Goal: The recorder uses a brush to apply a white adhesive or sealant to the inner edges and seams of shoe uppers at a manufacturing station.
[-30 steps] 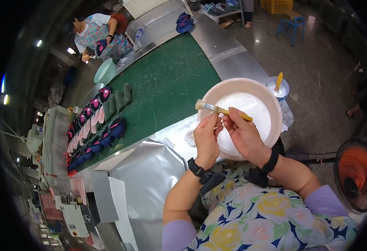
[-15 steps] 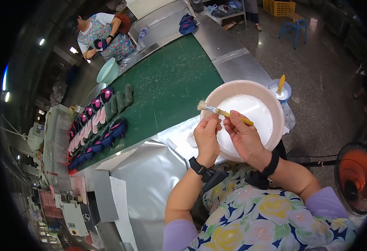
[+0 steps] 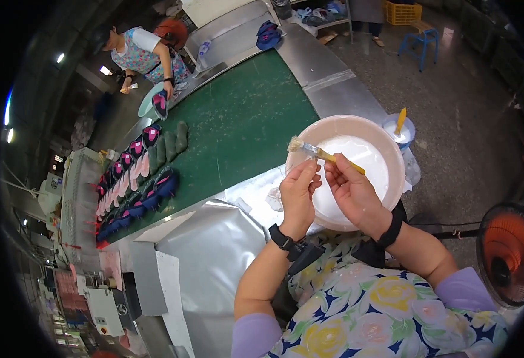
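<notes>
A paint brush (image 3: 327, 156) with a yellow handle, metal ferrule and pale bristles lies slantwise in my right hand (image 3: 356, 190), its bristles pointing left. My right fingers are closed round the handle. Close by, my left hand (image 3: 297, 194) is pinched just under the ferrule end; whatever sits between its fingertips is too small to make out. Both hands are above the left part of a pale pink basin (image 3: 398, 164) holding white liquid (image 3: 357, 146). Behind the basin's right side, a second yellow-handled brush (image 3: 401, 119) stands in a small tub (image 3: 412, 132) of white liquid.
A green conveyor belt (image 3: 238, 113) stretches away, with rows of dark shoes (image 3: 148, 200), pink insoles (image 3: 124, 182) and grey-green foot-shaped pieces (image 3: 170, 145). Across it, a co-worker (image 3: 142, 56) holds a shoe (image 3: 160, 104) and a brush. An orange fan (image 3: 506, 250) stands at right.
My hands and the brush have shifted slightly right and down, the right hand turning a little. The co-worker has brought a shoe down toward the belt's edge.
</notes>
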A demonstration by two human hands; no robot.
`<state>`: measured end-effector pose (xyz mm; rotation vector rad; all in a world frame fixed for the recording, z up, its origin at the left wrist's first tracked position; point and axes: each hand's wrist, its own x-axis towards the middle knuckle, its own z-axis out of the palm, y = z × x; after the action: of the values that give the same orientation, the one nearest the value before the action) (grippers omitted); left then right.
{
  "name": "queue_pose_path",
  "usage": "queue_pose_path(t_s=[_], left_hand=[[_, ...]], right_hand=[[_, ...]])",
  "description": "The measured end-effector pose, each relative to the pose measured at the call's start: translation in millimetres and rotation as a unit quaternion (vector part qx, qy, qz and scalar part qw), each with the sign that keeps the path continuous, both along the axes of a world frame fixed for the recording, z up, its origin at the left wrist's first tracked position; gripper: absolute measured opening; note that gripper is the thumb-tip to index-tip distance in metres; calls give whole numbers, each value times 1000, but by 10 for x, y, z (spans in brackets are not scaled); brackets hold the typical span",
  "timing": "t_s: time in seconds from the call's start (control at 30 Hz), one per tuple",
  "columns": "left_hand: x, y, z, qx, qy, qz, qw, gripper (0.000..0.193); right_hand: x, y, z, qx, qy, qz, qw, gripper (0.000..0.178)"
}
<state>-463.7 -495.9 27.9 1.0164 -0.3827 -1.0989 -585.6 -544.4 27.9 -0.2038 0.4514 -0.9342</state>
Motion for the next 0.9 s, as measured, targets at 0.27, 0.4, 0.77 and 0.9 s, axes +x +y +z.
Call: queue_pose_path(t_s=[0.27,0.4,0.77,0.9], left_hand=[[-11,53,49,23,-27,6,999,26],[-6,70,146,8,-6,-8,1000,24],[15,60,150,-5,38,7,999,13],[38,52,116,-18,24,5,1000,10]], right_hand=[[8,17,-21,-31,34,-22,999,25],[-25,-40,-54,-153,70,-75,983,29],[-39,58,21,-339,230,-105,906,26],[-17,58,26,-267,194,-88,940,30]])
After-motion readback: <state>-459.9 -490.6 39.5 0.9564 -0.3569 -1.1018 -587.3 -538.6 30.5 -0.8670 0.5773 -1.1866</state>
